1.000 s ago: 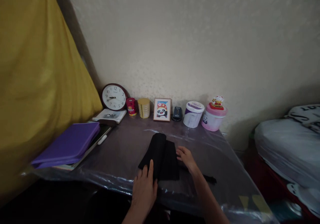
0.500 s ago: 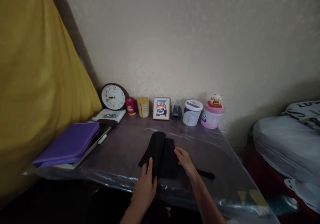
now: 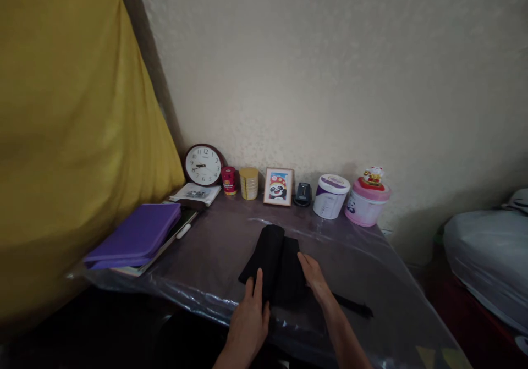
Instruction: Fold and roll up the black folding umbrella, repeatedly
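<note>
A folded piece of black cloth (image 3: 269, 256) lies near the front edge of the table, its left part rolled or doubled over into a thick fold. My left hand (image 3: 249, 317) grips the near end of that fold, fingers on top and thumb to the right. The right edge of the cloth is pinched between the fingers of my right hand (image 3: 312, 273). From under my right wrist, a narrow black strap (image 3: 353, 306) runs out to the right across the table. The undersides of the cloth and some fingertips are hidden.
Plastic film covers the table (image 3: 214, 253). Purple folders (image 3: 136, 234) lie left, beside a yellow curtain (image 3: 82, 138). Along the wall stand a clock (image 3: 203, 165), red can (image 3: 229, 181), yellow container (image 3: 249, 183), panda picture (image 3: 278, 186), dark device (image 3: 302, 194), white tub (image 3: 331, 196) and pink-lidded tub (image 3: 367, 204).
The camera view has turned a little left, so the whole scene sits farther right and slightly lower. Both hands keep nearly the same hold on the black cloth.
</note>
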Available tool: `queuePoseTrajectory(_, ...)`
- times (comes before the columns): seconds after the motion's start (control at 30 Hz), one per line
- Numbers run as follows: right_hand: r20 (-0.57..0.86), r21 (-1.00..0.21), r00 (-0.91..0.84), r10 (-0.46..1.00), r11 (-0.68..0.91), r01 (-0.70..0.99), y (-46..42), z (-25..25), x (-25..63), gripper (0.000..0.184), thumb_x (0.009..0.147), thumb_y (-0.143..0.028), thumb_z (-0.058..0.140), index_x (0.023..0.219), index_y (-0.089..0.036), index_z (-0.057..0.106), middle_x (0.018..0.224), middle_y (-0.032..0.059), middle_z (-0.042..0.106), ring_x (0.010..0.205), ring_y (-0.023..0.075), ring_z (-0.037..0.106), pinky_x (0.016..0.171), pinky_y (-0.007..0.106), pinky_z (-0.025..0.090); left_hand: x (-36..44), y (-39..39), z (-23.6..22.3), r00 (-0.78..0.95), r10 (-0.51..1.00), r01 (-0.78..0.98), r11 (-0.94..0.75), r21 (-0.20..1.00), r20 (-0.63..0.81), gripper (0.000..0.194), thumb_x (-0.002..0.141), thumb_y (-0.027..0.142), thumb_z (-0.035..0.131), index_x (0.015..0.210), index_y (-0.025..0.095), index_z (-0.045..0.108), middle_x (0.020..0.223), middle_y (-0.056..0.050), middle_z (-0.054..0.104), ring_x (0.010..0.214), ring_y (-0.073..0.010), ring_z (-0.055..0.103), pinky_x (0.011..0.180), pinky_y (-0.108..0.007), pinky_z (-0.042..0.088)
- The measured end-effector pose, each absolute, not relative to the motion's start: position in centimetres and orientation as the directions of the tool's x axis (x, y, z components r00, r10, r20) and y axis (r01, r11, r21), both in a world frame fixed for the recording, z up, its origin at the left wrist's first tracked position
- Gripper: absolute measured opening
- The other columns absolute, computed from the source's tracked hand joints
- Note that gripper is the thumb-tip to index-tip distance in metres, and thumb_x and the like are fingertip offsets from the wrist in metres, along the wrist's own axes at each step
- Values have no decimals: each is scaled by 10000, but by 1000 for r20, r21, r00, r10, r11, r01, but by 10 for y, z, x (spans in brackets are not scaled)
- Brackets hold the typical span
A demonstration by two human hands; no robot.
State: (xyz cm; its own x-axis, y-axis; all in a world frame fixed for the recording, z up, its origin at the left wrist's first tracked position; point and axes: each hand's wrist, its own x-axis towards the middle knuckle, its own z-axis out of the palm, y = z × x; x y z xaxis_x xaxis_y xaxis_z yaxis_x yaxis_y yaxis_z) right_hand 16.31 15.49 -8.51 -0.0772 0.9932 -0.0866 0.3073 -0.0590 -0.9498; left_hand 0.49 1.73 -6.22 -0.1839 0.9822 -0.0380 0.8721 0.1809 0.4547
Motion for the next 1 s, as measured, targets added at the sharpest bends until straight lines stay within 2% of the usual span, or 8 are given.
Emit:
queuePoseTrajectory(0.13, 28, -915, -72, 997, 55, 400, 163, -88, 159, 393, 750, -514, 411, 633, -177, 577, 599, 26, 578, 570, 169, 531, 528, 270, 407, 5, 17, -62, -198, 979, 864, 199, 463, -53, 605, 857, 219, 307, 1407, 218, 53, 1389, -147, 302, 979, -188, 586, 782, -270, 445)
queuePoseTrajectory(0.27, 121, -902, -70, 990, 139, 408, 166, -90, 155, 322, 713, -484, 454, 582, -203, 541, 629, 30, 590, 632, 189, 542, 627, 295, 409, 5, 18, -63, -208, 976, 834, 209, 510, -59, 612, 853, 214, 319, 1407, 217, 59, 1393, -146, 283, 997, -190, 579, 810, -273, 443)
queuePoseTrajectory(0.47, 149, -907, -94, 984, 174, 384, 164, -79, 150, 339, 722, -499, 462, 645, -191, 584, 672, 33, 615, 668, 193, 554, 644, 293, 416, -1, 20, -62, -210, 977, 769, 188, 611, -38, 623, 836, 195, 335, 1405, 197, 81, 1345, -130, 334, 1003, -157, 563, 817, -245, 437)
queuePoseTrajectory(0.63, 171, -917, -112, 979, 200, 345, 165, -62, 143, 363, 750, -489, 450, 783, -179, 635, 770, 43, 651, 757, 203, 582, 700, 291, 438, -6, 21, -63, -220, 975, 752, 171, 637, -1, 634, 830, 201, 341, 1405, 197, 75, 1295, -111, 384, 1019, -155, 547, 820, -244, 435)
queuePoseTrajectory(0.73, 191, -912, -143, 971, 230, 340, 167, -51, 136, 360, 763, -466, 441, 829, -175, 641, 831, 55, 665, 806, 213, 593, 740, 300, 443, -6, 21, -63, -217, 976, 765, 172, 621, -3, 633, 833, 199, 332, 1406, 180, 64, 1295, -116, 390, 1020, -157, 547, 810, -236, 436)
queuePoseTrajectory(0.9, 178, -881, -168, 970, 233, 412, 171, -45, 112, 347, 798, -383, 402, 968, -169, 617, 954, 67, 666, 913, 207, 588, 801, 297, 435, 1, 21, -62, -217, 973, 832, 227, 506, -80, 662, 812, 149, 350, 1406, 140, 58, 1354, -155, 340, 1009, -168, 562, 799, -224, 430)
queuePoseTrajectory(1.0, 128, -854, -180, 975, 201, 480, 173, -48, 94, 376, 806, -352, 406, 1068, -144, 579, 936, 87, 673, 874, 213, 611, 755, 296, 450, 4, 21, -61, -210, 971, 859, 238, 454, -112, 656, 818, 142, 332, 1407, 141, 42, 1380, -154, 317, 1000, -165, 572, 792, -221, 431)
